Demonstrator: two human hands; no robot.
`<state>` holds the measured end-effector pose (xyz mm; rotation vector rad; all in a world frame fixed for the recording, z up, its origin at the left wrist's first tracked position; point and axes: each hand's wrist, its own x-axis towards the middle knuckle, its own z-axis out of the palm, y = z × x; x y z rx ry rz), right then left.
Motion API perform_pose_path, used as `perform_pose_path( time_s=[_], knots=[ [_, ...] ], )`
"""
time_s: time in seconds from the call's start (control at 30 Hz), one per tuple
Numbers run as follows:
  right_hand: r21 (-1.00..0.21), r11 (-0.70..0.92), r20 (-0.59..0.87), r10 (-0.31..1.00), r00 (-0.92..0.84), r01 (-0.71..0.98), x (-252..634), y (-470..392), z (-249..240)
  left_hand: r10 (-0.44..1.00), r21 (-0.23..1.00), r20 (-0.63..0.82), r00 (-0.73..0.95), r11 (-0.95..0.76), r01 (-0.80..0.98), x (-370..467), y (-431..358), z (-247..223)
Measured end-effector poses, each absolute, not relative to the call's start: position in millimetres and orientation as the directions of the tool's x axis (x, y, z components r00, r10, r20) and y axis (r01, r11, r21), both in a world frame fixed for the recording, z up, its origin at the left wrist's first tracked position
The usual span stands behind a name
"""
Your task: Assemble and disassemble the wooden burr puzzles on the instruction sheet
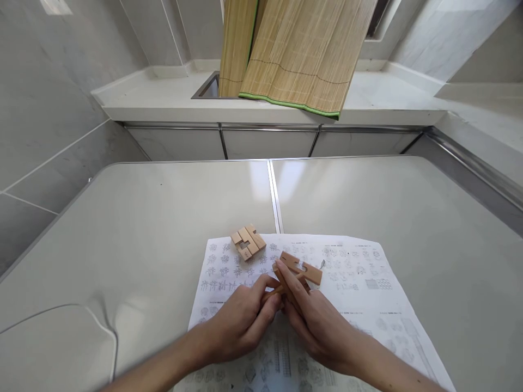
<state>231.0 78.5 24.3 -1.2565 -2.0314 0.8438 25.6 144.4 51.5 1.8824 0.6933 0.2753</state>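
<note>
My left hand [247, 316] is closed, its thumb and fingers pinching the end of a thin wooden puzzle stick [270, 294]. My right hand [316, 324] wraps round a longer wooden puzzle piece [278, 272], with the index finger stretched along it. The two pieces cross and touch between my hands; fingers hide most of where they meet. Just beyond my right fingers is a flat notched wooden piece [312, 274]; whether it is joined to the held ones I cannot tell. A small block of fitted wooden pieces [248, 242] lies farther off to the left.
A large printed sheet [351, 288] covered in small puzzle diagrams lies under my hands on the pale table [163, 228]. A white cable [114, 343] curves over the table at the left. Beyond, a bamboo blind [302, 60] hangs over a counter with a sink [208, 87].
</note>
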Motion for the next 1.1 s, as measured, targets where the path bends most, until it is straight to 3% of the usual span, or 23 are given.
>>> perform_pose_path(
  time_s=[0.4, 0.87, 1.1],
  knots=[
    [-0.718, 0.429, 0.276, 0.898, -0.342, 0.547, 228.3, 77.8, 23.5, 0.549, 0.908, -0.173, 0.818, -0.232, 0.348, 26.0, 145.5, 50.0],
    [-0.699, 0.448, 0.302, 0.891, -0.338, 0.557, 228.5, 76.0, 17.9, 0.528, 0.877, -0.108, 0.842, -0.349, 0.331, 25.8, 147.2, 52.7],
    [-0.698, 0.458, 0.334, 0.888, -0.314, 0.551, 231.3, 79.7, 17.5, 0.561, 0.922, -0.136, 0.816, -0.229, 0.311, 26.1, 147.3, 51.1]
  ],
)
